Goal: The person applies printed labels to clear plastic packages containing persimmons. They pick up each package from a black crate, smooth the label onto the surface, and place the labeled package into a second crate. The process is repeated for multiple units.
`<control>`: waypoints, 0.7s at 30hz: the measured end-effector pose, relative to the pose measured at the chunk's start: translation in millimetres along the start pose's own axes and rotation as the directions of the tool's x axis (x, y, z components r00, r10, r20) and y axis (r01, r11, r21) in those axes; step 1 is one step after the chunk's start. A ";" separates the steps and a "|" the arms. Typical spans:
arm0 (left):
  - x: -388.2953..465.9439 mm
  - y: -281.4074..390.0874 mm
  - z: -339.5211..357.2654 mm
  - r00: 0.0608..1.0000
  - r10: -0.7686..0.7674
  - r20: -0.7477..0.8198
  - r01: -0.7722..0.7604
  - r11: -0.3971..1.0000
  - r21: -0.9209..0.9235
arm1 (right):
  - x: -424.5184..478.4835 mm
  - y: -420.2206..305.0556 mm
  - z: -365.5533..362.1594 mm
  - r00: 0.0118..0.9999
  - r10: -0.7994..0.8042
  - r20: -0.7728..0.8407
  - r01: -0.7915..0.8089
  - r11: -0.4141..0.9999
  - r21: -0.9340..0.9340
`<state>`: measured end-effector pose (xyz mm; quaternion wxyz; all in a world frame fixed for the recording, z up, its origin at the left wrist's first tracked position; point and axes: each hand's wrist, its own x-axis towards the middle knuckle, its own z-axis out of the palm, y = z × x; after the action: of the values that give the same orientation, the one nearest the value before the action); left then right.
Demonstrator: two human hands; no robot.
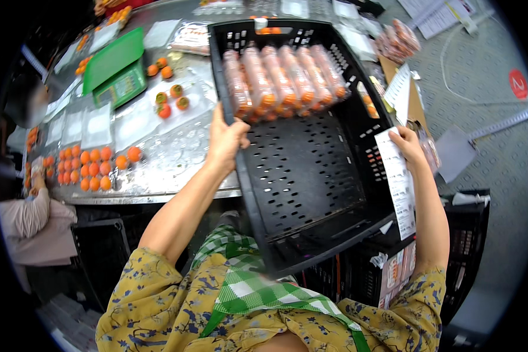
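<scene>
A black plastic crate (308,171) is tilted in front of me, partly over the metal table's edge. My left hand (226,138) grips its left rim, the thumb over the top. At the crate's right side, my right hand (407,143) holds a long strip of printed paper labels (396,185) that hangs down along the wall; whether these fingers also hold the rim cannot be told. Several clear plastic packs of orange, tomato-like fruit (281,81) lie side by side at the crate's far end. The near part of its perforated floor shows bare.
On the metal table (176,176) are a green scale (123,83), loose orange fruit (169,103), flat clear packs and rows of fruit (88,167). Stacked black crates (462,246) stand at lower right. A co-worker's sleeved arm (35,215) is at far left. Papers and packs lie at upper right.
</scene>
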<state>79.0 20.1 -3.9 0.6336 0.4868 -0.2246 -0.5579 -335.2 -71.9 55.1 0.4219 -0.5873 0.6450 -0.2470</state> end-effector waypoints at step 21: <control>65.1 41.8 -56.9 0.892 -0.363 0.269 0.243 0.888 0.390 | -123.3 33.7 58.8 0.995 -0.099 -0.015 0.100 0.964 0.246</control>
<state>164.5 -23.4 -8.7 0.3940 0.5178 -0.3434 -0.6773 -310.3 64.0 28.3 0.4779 -0.5614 0.5797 -0.3470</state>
